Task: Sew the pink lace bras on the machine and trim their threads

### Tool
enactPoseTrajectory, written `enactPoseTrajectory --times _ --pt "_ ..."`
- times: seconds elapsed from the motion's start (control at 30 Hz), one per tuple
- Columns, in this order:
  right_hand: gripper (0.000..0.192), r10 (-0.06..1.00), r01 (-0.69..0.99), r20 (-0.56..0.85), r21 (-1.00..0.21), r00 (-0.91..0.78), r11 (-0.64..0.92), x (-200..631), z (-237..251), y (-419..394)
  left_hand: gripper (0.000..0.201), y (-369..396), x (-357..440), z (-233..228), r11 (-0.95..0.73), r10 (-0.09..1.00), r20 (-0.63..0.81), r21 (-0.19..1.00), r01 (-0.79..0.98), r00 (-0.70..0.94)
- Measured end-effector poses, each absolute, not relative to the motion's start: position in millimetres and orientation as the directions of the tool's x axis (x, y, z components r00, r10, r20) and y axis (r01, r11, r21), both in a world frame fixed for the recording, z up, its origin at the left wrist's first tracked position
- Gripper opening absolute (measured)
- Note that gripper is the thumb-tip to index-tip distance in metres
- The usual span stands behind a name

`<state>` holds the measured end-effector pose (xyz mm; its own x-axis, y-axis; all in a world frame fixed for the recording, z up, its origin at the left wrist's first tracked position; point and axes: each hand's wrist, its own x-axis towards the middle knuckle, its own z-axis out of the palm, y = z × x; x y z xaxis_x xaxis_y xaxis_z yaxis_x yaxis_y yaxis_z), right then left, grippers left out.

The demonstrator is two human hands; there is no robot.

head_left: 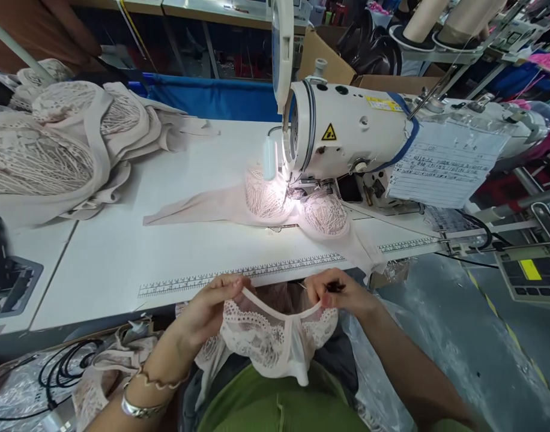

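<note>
Below the near edge of the white table (122,252), over the person's lap, two hands hold one pale lace bra (275,339) stretched out between them. Its long axis runs left to right, roughly along the table edge, with the thin top band uppermost and the lace cups hanging down toward the green cloth (275,402) on the lap. The left hand (212,309) is closed on the bra's left end, fingers pinching the band. The right hand (335,294) is closed on the right end, and something small and dark shows between its fingers; what it is cannot be told. The left wrist carries two bracelets (142,396).

On the table, well apart from the hands, a second bra (266,201) lies under the needle of one white sewing machine (347,135), lit by the machine's lamp. Its long axis also runs left to right, with one flat strap reaching out to the left. One printed ruler strip (239,273) runs along the table's front edge, just beyond the hands. At the far left of the table sits one pile of the same pale lace pieces (54,144), too tangled to count. One sheet of paper (446,165) in a plastic sleeve hangs on the machine's right side. More lace pieces (104,366) lie at lower left beside black cables (63,369).
</note>
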<state>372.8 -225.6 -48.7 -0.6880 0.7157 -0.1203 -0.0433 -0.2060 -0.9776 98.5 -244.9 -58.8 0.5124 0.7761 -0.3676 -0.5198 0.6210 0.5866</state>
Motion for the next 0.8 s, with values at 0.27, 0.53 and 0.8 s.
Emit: enactPoseTrajectory --times 0.27,0.53,0.8 --pt "0.067 0.700 -0.336 -0.270 -0.728 -0.662 -0.598 358 -76 -231 0.034 -262 119 -72 0.635 0.739 -0.461 0.236 -0.735 0.491" --pt "0.072 0.707 -0.289 -0.263 -0.778 -0.657 -0.558 359 -75 -227 0.046 -266 126 -69 0.538 0.830 -0.349 0.292 -0.791 0.435" --pt "0.073 0.726 -0.326 -0.186 -0.802 -0.662 -0.501 359 -71 -226 0.049 -269 133 -69 0.427 0.899 -0.285 0.405 -0.808 0.332"
